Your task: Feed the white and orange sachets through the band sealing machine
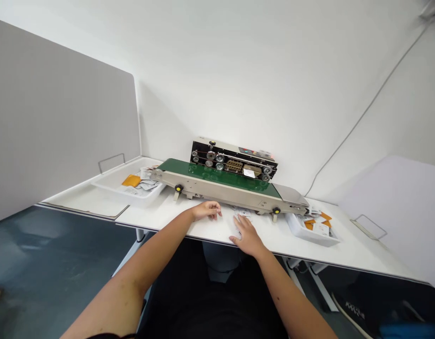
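My left hand (206, 210) is over the white tabletop in front of the sealing machine, its fingers loosely bent and nothing visible in them. To its right, my right hand (248, 236) lies low over the table with fingers and thumb spread. Just beyond its fingertips are some small printed white packets (242, 211), partly under the conveyor's front edge; whether the fingers touch them I cannot tell. A band sealer (234, 160) with exposed rollers stands behind the green conveyor belt (217, 175). One white packet (249, 173) is at the sealer's front, above the belt.
A white bin (109, 182) with silver and orange packets stands at the belt's left end. Another white bin (311, 234) with white and orange packets is below its right end. Grey partitions (69, 113) flank the table. Black knobs (276, 210) stick out from the conveyor's front.
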Motion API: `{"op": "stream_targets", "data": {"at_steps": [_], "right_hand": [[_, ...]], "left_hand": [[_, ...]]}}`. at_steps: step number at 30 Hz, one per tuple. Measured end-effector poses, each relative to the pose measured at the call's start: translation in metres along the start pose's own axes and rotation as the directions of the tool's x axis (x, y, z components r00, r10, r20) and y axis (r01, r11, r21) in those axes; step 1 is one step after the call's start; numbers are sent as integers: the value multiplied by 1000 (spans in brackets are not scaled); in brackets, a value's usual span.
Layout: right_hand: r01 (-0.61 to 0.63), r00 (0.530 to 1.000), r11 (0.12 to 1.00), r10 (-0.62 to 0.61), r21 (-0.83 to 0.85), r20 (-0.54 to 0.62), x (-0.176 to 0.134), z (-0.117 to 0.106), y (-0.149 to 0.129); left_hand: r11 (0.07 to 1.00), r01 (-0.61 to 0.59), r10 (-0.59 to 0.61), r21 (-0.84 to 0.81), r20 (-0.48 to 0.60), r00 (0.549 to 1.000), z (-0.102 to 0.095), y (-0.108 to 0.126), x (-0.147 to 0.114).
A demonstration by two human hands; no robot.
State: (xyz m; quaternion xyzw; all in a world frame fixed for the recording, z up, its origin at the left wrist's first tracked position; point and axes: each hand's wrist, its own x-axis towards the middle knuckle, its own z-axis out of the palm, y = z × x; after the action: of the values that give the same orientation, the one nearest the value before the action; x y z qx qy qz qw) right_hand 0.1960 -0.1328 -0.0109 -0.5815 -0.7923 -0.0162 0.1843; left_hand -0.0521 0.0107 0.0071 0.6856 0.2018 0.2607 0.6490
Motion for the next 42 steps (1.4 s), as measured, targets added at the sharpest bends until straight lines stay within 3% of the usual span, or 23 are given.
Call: {"op": "stream_targets", "data": {"at_steps": [3,7,12,15,17,20,23,25,27,29,31,37,42], "right_hand": [[-10,991,998,18,-58,134,-9,8,-3],[41,991,996,-30,-81,133,-16,5,-2],[178,984,984,-178,12,13,-32,12,5],[307,949,940,-291,146,-124,-48,20,12],[343,927,912,-291,224,-235,-59,22,15],[240,905,914,-88,328,-417,-62,18,14],[29,807,863,278,505,-521,-41,9,4],[-71,769,764,452,641,-453,-14,5,-6],[-117,836,667,466,736,-290,15,7,-15],[-148,919,600,378,786,-115,40,15,-24],[-179,946,543,324,820,-8,56,27,-29],[-182,919,301,391,936,53,58,42,-28],[-193,912,288,405,938,63,51,37,-26]], "left_hand": [[1000,-2,2,3,-4,1000,-1,-2,1],[1000,1,-1,20,0,1000,-1,-1,0],[999,14,-14,32,1,1000,0,1,1],[999,17,-18,28,9,1000,0,1,1],[999,16,-16,30,13,1000,0,1,1],[999,15,-16,28,12,1000,0,1,1],[999,21,-21,24,-2,1000,1,3,1],[1000,15,-15,23,-5,1000,2,4,0],[1000,0,0,14,-8,1000,2,6,0],[1000,-21,21,1,-10,1000,2,6,0],[999,-33,33,-5,3,999,1,4,0],[999,10,-12,46,40,999,-1,-3,4],[999,-30,30,14,-47,998,0,-4,3]]}}
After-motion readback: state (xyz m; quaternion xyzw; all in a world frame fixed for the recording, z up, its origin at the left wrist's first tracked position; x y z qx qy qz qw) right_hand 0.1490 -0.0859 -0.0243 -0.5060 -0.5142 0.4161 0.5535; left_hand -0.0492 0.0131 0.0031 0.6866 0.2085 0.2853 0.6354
